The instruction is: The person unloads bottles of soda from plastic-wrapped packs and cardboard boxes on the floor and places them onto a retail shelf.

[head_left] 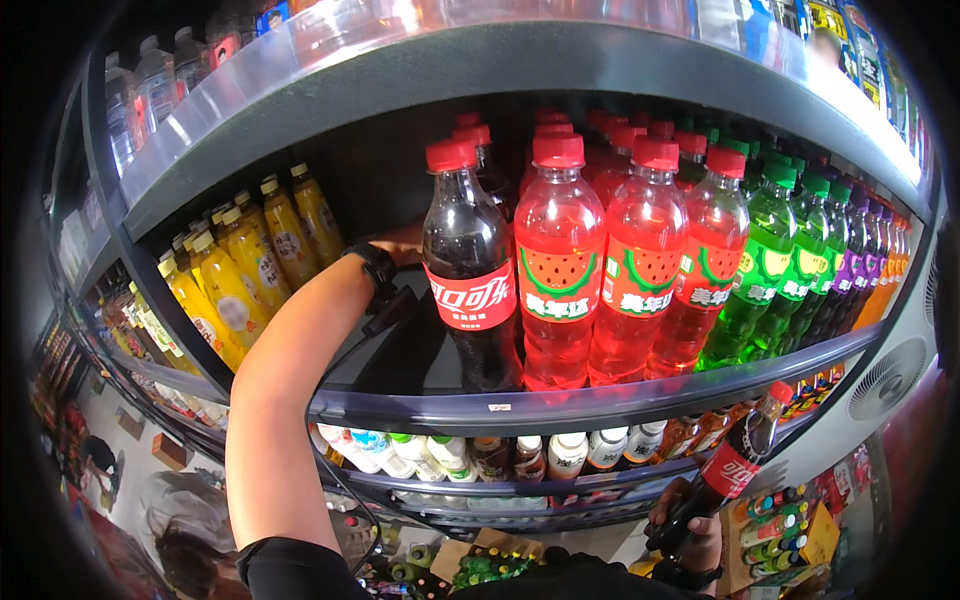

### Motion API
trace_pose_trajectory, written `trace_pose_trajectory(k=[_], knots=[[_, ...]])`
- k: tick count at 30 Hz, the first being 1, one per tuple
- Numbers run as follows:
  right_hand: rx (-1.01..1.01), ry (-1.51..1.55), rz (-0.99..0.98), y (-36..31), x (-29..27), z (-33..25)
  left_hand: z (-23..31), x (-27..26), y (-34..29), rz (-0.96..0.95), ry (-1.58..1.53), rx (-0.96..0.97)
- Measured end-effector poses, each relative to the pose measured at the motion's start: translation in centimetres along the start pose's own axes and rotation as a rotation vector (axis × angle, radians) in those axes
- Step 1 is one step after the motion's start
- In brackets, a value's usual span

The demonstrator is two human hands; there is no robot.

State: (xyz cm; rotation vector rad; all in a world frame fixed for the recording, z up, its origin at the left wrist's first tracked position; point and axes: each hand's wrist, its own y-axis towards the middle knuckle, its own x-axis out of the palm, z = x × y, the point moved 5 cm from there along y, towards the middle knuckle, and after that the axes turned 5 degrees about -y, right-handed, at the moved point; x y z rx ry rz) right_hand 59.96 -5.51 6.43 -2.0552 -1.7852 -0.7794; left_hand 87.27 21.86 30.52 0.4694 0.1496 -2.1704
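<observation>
My left arm reaches deep into the shelf. My left hand (402, 243) is beside and behind the front cola bottle (470, 250), which hides its fingers, so its grip does not show. That bottle stands upright, dark with a red cap and red label, and more red caps show behind it. Low on the right, outside the shelf, my right hand (698, 545) is closed around another cola bottle (738, 455), tilted with its red cap up and to the right. Just right of the front cola stand bottles of red drink (560, 240) with watermelon labels.
Yellow drink bottles (235, 265) fill the shelf's left side. Green (770, 270), purple and orange bottles line its right. A curved shelf lip (560, 408) runs in front, above a row of small bottles (568, 455). Open cartons (755, 540) of bottles sit on the floor. A person (190, 560) is at lower left.
</observation>
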Motion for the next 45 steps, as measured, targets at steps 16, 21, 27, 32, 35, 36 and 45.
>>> trace_pose_trajectory(k=[16,21,27,32,35,36,45], knots=[[0.171,-0.090,-0.086,2.0,-1.8,1.2,-5.6,-1.9,2.9,-0.079,-0.114,-0.035],[0.154,-0.127,-0.058,1.4,-0.9,0.4,-6.6,-2.4,3.0,-0.105,-0.130,-0.049],[0.033,-0.115,-0.017,0.8,0.0,-0.8,-6.6,-2.1,2.8,-0.143,-0.138,-0.053],[-0.022,-0.090,-0.100,0.5,-0.6,-0.9,-6.1,-1.4,1.9,-0.160,-0.141,-0.046],[-0.012,-0.068,-0.105,-0.3,-0.4,-0.6,-5.6,-1.1,0.8,-0.167,-0.140,-0.028],[-0.009,-0.070,-0.102,-0.6,-0.5,-0.5,-5.3,-0.8,0.4,-0.169,-0.138,-0.017],[0.027,-0.133,-0.274,-2.2,-0.4,1.1,-5.6,-1.5,-2.2,-0.071,0.213,0.063]])
